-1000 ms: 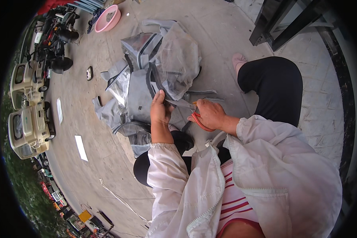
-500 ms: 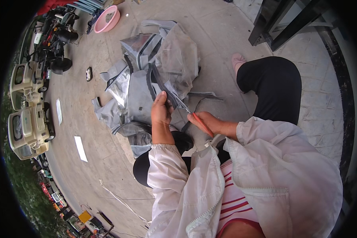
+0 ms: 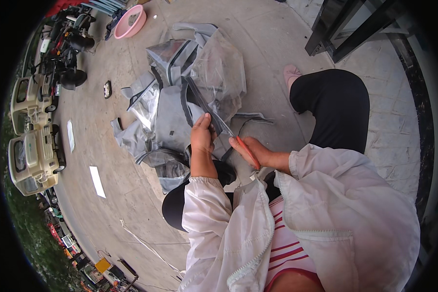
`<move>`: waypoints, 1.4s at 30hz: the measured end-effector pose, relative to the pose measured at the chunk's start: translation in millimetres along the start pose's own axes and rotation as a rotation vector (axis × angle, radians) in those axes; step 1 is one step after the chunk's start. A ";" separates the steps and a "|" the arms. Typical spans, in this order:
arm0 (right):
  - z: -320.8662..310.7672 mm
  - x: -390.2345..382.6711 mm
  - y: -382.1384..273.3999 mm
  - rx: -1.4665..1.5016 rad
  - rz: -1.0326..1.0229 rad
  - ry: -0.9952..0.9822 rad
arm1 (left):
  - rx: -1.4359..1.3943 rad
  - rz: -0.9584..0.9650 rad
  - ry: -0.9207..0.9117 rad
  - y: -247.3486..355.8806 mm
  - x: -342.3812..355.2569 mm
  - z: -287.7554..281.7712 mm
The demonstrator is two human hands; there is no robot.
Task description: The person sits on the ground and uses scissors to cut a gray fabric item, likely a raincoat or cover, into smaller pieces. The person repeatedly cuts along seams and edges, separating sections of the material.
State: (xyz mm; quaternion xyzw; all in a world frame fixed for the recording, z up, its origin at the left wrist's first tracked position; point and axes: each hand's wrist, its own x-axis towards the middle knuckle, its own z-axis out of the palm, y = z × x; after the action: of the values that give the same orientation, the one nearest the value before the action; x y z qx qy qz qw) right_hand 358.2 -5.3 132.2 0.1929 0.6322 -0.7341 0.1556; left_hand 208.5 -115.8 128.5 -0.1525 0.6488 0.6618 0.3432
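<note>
A heap of grey fabric (image 3: 171,114) with clear plastic panels (image 3: 221,65) and dark edging lies on the ground in front of me. My left hand (image 3: 202,138) grips a dark-edged strip (image 3: 198,100) of it, fingers wrapped on the edge. My right hand (image 3: 262,155) is closed on orange-handled scissors (image 3: 244,148), whose blades run along that strip just right of my left hand. How far the blades are apart I cannot tell. Loose grey strips (image 3: 253,117) lie beside the heap to the right.
My bent knee (image 3: 340,97) is on the right. A pink basin (image 3: 125,30) stands at top left, with motorbikes (image 3: 73,78) and cream small vehicles (image 3: 36,163) along the left. White sheets (image 3: 97,182) lie on the ground. A black metal frame (image 3: 350,39) stands at top right.
My right hand has turned the scissors so the handles are side-on and the blades point up-left along the strip. My left hand has shifted slightly right, still holding the edge.
</note>
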 end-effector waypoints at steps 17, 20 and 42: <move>-1.4 11.1 -7.1 0.053 0.155 -0.003 | 0.131 0.011 -0.037 -13.3 -7.4 3.8; -5.8 21.9 -2.3 0.154 0.248 0.000 | 0.199 0.009 -0.085 -23.2 -6.7 3.0; -9.9 27.2 -0.8 0.247 0.255 -0.071 | 0.340 -0.096 -0.190 -22.5 -10.1 -11.9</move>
State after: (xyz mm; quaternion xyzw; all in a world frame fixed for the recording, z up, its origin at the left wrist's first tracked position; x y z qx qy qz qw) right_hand 334.8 5.1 118.6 0.2632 0.5017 -0.7868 0.2449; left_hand 227.5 -131.5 116.7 -0.0598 0.7078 0.5371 0.4549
